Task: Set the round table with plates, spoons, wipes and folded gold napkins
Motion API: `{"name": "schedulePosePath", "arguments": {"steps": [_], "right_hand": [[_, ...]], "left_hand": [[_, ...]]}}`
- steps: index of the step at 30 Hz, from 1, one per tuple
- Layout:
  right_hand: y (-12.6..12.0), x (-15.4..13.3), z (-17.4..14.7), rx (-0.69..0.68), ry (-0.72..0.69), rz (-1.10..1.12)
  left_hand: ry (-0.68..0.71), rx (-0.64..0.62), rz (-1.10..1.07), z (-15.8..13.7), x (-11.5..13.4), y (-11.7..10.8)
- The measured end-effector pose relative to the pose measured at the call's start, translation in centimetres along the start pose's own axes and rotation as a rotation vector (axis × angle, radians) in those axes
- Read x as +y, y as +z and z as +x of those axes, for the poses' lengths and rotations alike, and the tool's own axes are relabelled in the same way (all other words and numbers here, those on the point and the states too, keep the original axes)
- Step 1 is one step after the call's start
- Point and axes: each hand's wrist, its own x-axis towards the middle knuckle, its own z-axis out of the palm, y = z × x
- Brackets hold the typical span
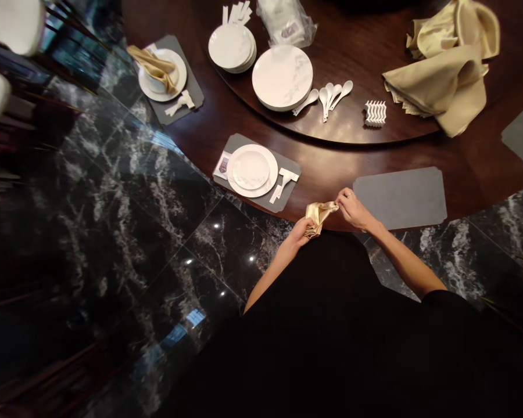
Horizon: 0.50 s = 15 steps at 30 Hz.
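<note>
Between my hands, at the table's near edge, is a gold satin napkin (317, 214), gathered into folds. My left hand (302, 230) grips its bunched lower end. Its upper right end is pinched in the fingers of my right hand (349, 206). To the left lies a grey placemat (236, 142) with a small plate (250, 166) on a larger plate (268, 187), a printed packet (222, 165) and a white spoon rest (287, 176). A bare grey placemat (400, 197) lies right of my right hand.
On the raised turntable (331, 132) are stacked plates (282, 76), white spoons (329, 96), white zigzag rests (375, 113), a plastic bag of packets (285, 23) and gold napkins (440, 87). Another place setting (168, 75) has a folded napkin (159, 69). Chairs (13, 23) stand at left.
</note>
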Motion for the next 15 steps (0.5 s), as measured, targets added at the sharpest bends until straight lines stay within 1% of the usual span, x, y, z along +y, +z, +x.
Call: {"name": "schedulePosePath", "arguments": {"steps": [2, 3, 4, 5, 8, 10, 11, 12, 13, 15], "right_hand": [[-0.8, 0.4, 0.5, -0.081, 0.016, 0.077], [-1.2, 0.6, 0.7, -0.090, 0.024, 0.104], [-1.5, 0.7, 1.0, -0.068, 0.035, 0.119], [-1.8, 0.8, 1.2, -0.022, 0.049, 0.122], [-2.5, 0.6, 1.6, 0.173, 0.107, 0.082], [-3.0, 0.1, 1.8, 0.275, 0.138, 0.068], [-3.2, -0.2, 1.9, 0.300, 0.141, 0.068], [-3.3, -0.4, 2.1, 0.298, 0.133, 0.072], [-3.4, -0.7, 2.4, 0.264, 0.118, 0.079], [-3.5, -1.0, 3.1, 0.108, 0.084, 0.106]], "left_hand": [[0.048, 0.041, 0.024, -0.1, 0.6, 0.7], [0.068, 0.050, 0.028, -0.2, 0.9, 1.0], [0.080, 0.047, 0.029, -0.2, 1.2, 1.3], [0.082, 0.036, 0.028, -0.2, 1.5, 1.7], [0.106, 0.021, 0.029, -0.1, 2.3, 2.9], [0.170, 0.048, 0.045, -0.1, 2.9, 3.7], [0.209, 0.068, 0.058, -0.2, 3.1, 4.0], [0.243, 0.086, 0.075, -0.2, 3.3, 4.2], [0.270, 0.102, 0.094, -0.2, 3.4, 4.4], [0.305, 0.124, 0.128, -0.3, 3.5, 4.5]]}}
